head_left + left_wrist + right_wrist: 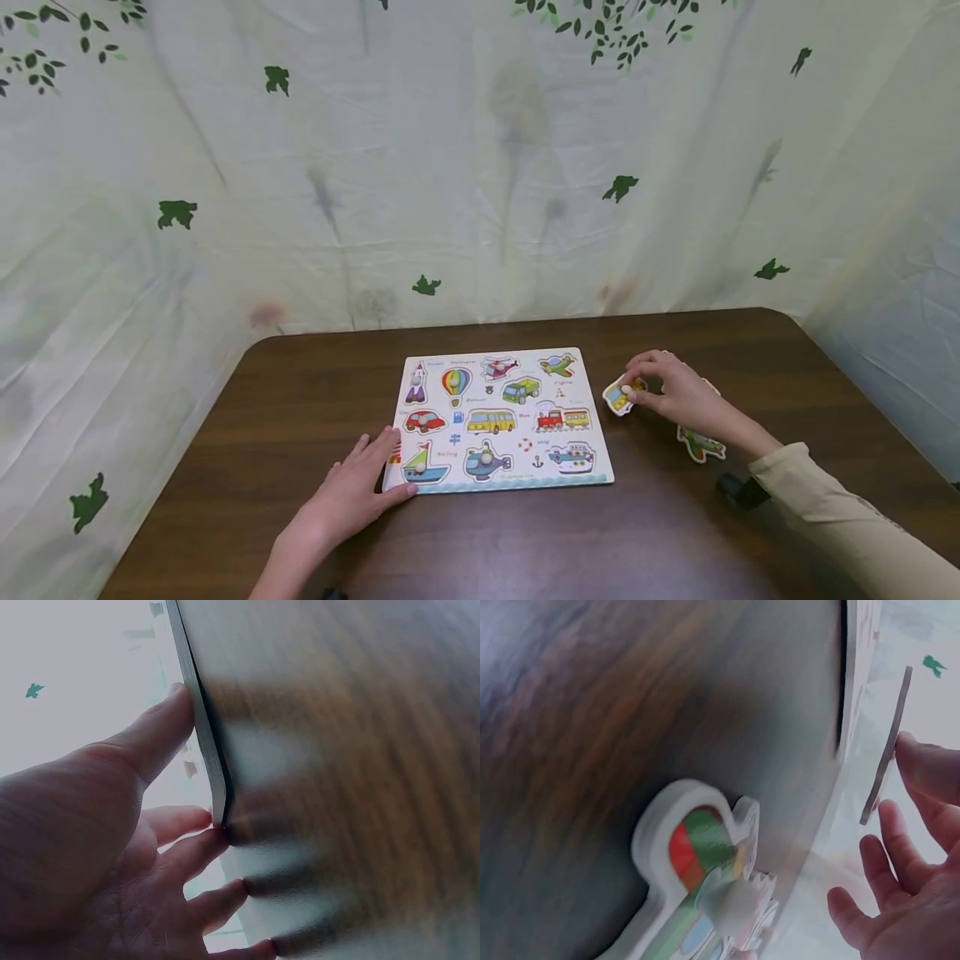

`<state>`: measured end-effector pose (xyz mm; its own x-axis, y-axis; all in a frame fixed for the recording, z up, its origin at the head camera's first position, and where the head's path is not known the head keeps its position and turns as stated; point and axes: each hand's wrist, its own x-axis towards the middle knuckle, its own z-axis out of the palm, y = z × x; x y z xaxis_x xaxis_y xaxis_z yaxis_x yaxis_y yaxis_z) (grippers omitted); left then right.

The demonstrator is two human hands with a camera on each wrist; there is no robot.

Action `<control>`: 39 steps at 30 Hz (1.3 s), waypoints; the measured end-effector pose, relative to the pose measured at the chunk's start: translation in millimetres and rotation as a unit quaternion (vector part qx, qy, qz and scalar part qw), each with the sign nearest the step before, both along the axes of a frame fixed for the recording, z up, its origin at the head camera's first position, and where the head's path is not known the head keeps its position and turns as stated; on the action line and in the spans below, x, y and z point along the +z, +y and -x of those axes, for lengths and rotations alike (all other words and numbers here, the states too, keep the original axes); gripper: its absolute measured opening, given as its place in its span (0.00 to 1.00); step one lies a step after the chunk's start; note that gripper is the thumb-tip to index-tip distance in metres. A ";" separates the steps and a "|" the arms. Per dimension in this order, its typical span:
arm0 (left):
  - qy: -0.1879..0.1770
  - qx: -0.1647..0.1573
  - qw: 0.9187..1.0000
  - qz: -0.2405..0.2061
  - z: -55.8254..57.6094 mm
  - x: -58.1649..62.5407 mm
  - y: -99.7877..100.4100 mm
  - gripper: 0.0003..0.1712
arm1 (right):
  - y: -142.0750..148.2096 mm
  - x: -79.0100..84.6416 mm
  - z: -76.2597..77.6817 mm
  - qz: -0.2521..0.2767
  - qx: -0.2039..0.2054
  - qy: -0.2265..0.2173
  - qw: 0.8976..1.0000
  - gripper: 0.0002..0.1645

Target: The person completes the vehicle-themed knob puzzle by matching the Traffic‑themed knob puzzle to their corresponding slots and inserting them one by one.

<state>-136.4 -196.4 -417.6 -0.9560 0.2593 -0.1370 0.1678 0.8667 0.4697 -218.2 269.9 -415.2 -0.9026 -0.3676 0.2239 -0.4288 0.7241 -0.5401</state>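
A white puzzle board with coloured vehicle pictures lies flat on the table. My left hand rests at its near left corner, thumb on the near edge and fingers spread along the left side. In the left wrist view, the left hand has its thumb against the board's edge and fingertips on the table. Right of the board, my right hand pinches a small yellow-and-blue puzzle piece by its knob. The right wrist view shows that piece edge-on, raised between thumb and fingers of the right hand.
Beneath my right forearm lies a green airplane-like puzzle piece, its pale knob large in the right wrist view. More pieces lie beside it, partly hidden. A dark strap hangs at the right wrist. A leaf-printed curtain stands behind the brown table.
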 end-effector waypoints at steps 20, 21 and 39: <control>0.001 0.004 1.000 0.004 -1.4 0.2 0.9 0.50 | -24.9 1.0 -2.6 0.038 0.031 0.009 0.999 0.06; 0.001 0.005 1.000 0.004 -1.4 0.1 0.8 0.50 | -26.4 1.1 -2.4 0.040 0.032 0.005 0.999 0.05; 0.007 0.004 1.000 0.005 -1.8 0.4 0.9 0.49 | -62.9 5.7 -3.3 0.053 0.038 0.007 0.998 0.05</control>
